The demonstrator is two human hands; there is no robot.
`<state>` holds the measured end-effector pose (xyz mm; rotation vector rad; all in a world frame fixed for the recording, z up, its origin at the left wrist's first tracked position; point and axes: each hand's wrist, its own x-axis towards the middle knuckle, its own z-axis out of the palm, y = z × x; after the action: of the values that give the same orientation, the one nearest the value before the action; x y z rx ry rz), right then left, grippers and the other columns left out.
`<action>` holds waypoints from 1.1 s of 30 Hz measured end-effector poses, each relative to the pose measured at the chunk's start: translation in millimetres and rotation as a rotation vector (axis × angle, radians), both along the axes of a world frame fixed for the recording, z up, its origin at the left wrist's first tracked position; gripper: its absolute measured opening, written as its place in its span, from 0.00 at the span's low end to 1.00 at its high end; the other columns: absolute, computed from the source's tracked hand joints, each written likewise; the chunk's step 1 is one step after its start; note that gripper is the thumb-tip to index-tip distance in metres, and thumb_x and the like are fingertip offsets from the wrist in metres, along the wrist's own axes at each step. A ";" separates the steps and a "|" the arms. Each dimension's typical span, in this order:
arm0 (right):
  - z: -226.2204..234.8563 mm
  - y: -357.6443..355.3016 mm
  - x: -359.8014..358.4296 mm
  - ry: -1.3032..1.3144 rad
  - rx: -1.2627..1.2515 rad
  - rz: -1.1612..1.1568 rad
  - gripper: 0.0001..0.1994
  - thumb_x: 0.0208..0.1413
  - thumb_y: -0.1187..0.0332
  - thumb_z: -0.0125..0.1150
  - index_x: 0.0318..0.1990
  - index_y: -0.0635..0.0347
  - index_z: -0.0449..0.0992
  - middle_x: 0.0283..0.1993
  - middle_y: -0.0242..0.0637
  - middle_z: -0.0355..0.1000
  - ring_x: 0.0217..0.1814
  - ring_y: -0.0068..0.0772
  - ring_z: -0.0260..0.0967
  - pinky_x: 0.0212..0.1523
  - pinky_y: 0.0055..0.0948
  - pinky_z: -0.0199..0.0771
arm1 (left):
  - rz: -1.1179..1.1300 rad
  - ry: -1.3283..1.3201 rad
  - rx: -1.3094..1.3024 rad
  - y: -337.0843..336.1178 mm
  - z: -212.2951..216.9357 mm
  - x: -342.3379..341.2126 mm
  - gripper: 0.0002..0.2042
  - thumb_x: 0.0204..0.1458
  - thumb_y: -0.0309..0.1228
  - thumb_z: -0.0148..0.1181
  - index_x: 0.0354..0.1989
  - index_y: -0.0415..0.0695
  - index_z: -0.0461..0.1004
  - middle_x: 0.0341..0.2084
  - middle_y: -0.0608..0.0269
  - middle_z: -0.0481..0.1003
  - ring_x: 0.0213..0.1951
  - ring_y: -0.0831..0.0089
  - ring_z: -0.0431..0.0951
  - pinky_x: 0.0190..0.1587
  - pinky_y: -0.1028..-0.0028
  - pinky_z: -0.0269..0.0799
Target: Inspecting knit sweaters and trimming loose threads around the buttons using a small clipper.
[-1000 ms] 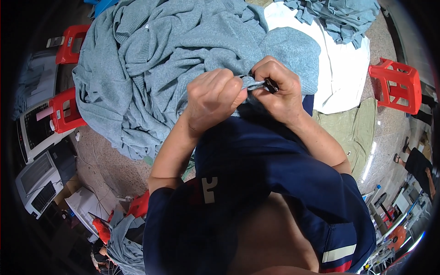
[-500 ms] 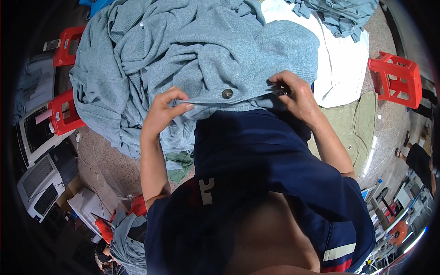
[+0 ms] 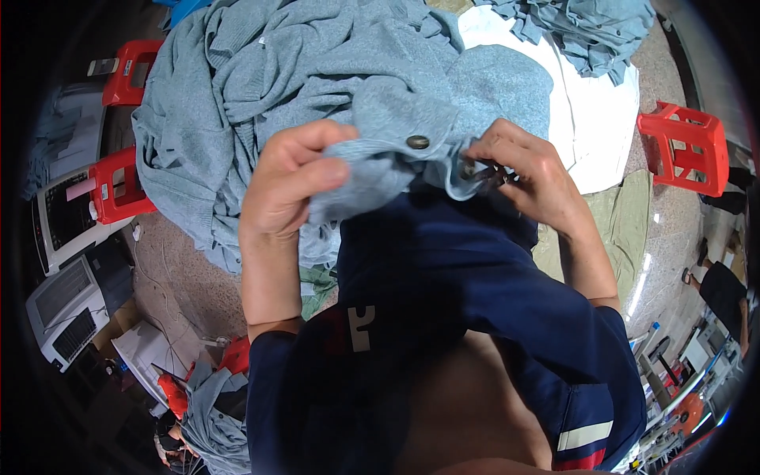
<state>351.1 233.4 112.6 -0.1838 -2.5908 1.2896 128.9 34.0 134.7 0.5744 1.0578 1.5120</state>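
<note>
A pale blue knitted cardigan (image 3: 380, 119) with a dark round button (image 3: 417, 142) on its front band is held up close to the person's chest, the rest of it trailing back onto a heap of the same blue knitwear (image 3: 237, 95). The left hand (image 3: 289, 178) is clamped on the band, thumb and fingers pinched together over a fold of knit just left of the button. The right hand (image 3: 526, 174) grips the band's end on the other side, fingers closed on the fabric and on a small dark metal tool (image 3: 483, 172); what kind of tool cannot be told. The two hands are near each other, the button between them.

Behind the heap lies a white cloth-covered surface (image 3: 594, 119) with another pile of blue garments (image 3: 586, 28) at its far edge. Red plastic stools (image 3: 685, 146) stand right and left (image 3: 119, 186). A pale grey machine (image 3: 67, 218) sits at the left rim. Bare speckled floor (image 3: 170, 277) lies below the heap.
</note>
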 end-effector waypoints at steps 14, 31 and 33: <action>26.2 -4.9 -15.0 0.654 0.414 -0.012 0.08 0.45 0.73 0.65 0.36 0.60 0.80 0.28 0.33 0.70 0.23 0.29 0.69 0.21 0.25 0.68 | -0.013 0.350 -0.053 34.8 26.6 17.1 0.06 0.49 0.26 0.62 0.33 0.36 0.76 0.29 0.66 0.73 0.33 0.80 0.71 0.38 0.80 0.64; -5.7 -23.1 -66.3 0.482 0.032 -0.081 0.14 0.43 0.80 0.62 0.37 0.58 0.69 0.40 0.38 0.70 0.32 0.36 0.71 0.25 0.29 0.70 | 0.017 1.041 0.011 35.9 4.0 20.4 0.16 0.41 0.24 0.71 0.39 0.37 0.75 0.32 0.62 0.77 0.35 0.72 0.77 0.41 0.75 0.72; -2.2 -24.0 -66.9 0.390 0.016 -0.040 0.13 0.42 0.79 0.63 0.34 0.57 0.67 0.39 0.36 0.70 0.31 0.34 0.71 0.25 0.29 0.69 | 0.037 0.999 0.034 32.3 -0.6 19.9 0.16 0.40 0.24 0.71 0.39 0.37 0.75 0.32 0.61 0.77 0.35 0.71 0.77 0.40 0.75 0.73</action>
<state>284.2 209.3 110.4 0.0182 -2.2538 1.1575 148.7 66.3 134.0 1.4143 1.7839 1.2551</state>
